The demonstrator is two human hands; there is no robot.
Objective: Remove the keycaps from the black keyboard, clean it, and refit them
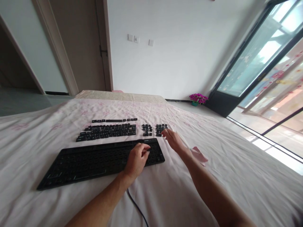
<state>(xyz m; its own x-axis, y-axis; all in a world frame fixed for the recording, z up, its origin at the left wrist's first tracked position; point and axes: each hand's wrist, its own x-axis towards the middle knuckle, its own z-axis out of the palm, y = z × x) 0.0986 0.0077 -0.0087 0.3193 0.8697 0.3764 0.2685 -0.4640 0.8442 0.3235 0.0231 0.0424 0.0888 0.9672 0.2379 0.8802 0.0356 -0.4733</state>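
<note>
the stripped keyboard [94, 162] lies across the lower left-centre of the frame on a bed [213, 176] covered with a white, pink-flowered sheet, its cable trailing toward the bottom edge. the left hand [137, 159] rests on the keyboard's right end with the fingers curled together, seemingly pinching or pressing a small keycap there, though the cap itself is too small to make out. the right hand [174, 140] reaches just right of centre with fingers loosely apart, its fingertips at the keypad group of keycaps [161, 129], not clearly gripping any.

the main rows of loose keycaps [107, 130] and a small cluster [147, 129] sit in order just above the keyboard. the likely trouble is the soft sheet: pressing a cap home would sink the mattress, and the neat rows could tilt, slide or mix. a sweep of the right wrist could scatter the keypad caps. a pink cloth [200, 155] lies just beside the right forearm.
</note>
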